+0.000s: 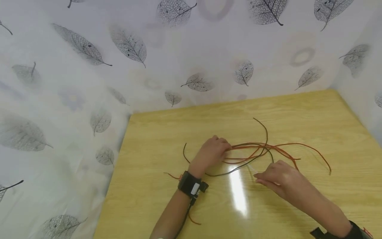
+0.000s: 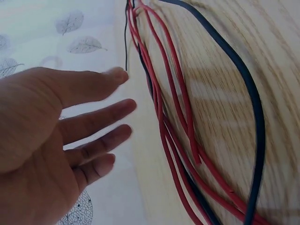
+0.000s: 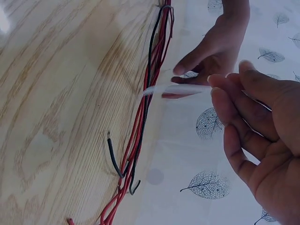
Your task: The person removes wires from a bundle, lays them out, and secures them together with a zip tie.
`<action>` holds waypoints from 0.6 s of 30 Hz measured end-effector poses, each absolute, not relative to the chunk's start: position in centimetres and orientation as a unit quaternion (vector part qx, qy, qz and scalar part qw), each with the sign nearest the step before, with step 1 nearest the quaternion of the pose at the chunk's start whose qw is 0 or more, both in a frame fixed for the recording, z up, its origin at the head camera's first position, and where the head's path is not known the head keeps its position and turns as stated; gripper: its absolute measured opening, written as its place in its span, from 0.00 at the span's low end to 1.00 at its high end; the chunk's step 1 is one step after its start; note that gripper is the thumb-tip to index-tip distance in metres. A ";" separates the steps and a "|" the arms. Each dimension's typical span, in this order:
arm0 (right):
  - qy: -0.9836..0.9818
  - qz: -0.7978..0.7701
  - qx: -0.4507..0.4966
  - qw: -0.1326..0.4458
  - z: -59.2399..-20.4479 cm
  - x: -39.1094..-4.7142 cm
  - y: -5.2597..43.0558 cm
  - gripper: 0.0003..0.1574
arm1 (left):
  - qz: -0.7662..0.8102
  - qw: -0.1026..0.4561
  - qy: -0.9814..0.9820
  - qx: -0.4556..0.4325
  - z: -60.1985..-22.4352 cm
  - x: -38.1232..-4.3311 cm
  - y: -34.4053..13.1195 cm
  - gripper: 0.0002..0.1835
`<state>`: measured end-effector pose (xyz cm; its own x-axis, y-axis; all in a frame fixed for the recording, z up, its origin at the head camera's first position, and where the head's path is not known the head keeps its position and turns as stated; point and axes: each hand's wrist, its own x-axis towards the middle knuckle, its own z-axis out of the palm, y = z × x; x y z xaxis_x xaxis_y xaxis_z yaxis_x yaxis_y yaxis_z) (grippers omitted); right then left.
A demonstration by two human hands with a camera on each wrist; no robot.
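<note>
A bundle of red wires [image 1: 285,153] and dark wires [image 2: 255,117] lies loosely on the table. My left hand [image 1: 212,151] is at the bundle's left side; in the left wrist view the hand [image 2: 70,122] has its fingers spread and slightly bent, apart from the wires, holding nothing. To the right and nearer the front, my right hand [image 1: 280,177] pinches a thin whitish cable tie [image 3: 176,88] by one end between thumb and fingers. The strip's far end reaches over the wires in the right wrist view; whether it touches them I cannot tell.
Wood-patterned table [image 1: 298,119] stands against a pale curtain [image 1: 167,59] printed with leaves. Loose wire ends stick out around the bundle, with red ends near the left wrist. A bright reflection lies on the tabletop between the hands.
</note>
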<state>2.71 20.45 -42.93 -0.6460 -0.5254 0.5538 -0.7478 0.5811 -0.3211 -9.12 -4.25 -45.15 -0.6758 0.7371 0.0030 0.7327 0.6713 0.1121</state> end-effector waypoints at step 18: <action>-0.841 0.264 0.406 0.241 -43.9 2.6 20.0 0.33 | -0.081 0.000 0.934 0.348 -46.7 -9.1 -1.7 0.04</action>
